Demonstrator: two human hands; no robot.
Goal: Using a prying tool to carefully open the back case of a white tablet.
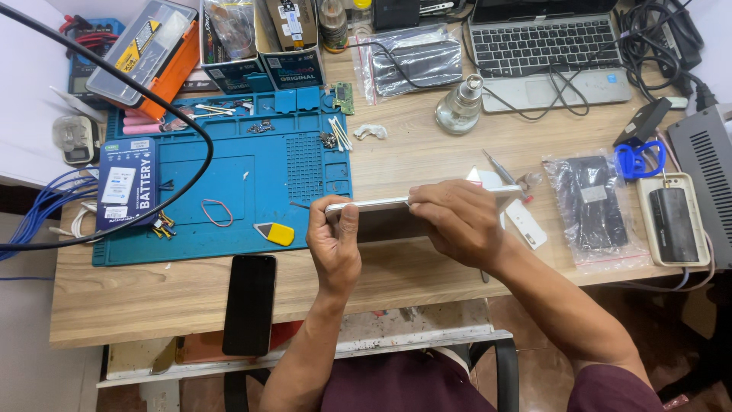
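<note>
I hold a thin silver tablet (377, 204) on its edge above the wooden table (191, 294), seen side-on. My left hand (334, 244) grips its left end with the thumb on the top edge. My right hand (456, 221) wraps over the middle and right part of its top edge. The tablet's faces are hidden from this angle. A black phone (248, 304) lies face up near the table's front edge, left of my left hand.
A blue work mat (229, 183) with a yellow pry tool (276, 233), a red rubber band (217, 212) and small parts lies at left. A laptop (545, 46), glass bottle (460, 107), bagged phones (595, 202), cables and tweezers (499, 166) surround the hands.
</note>
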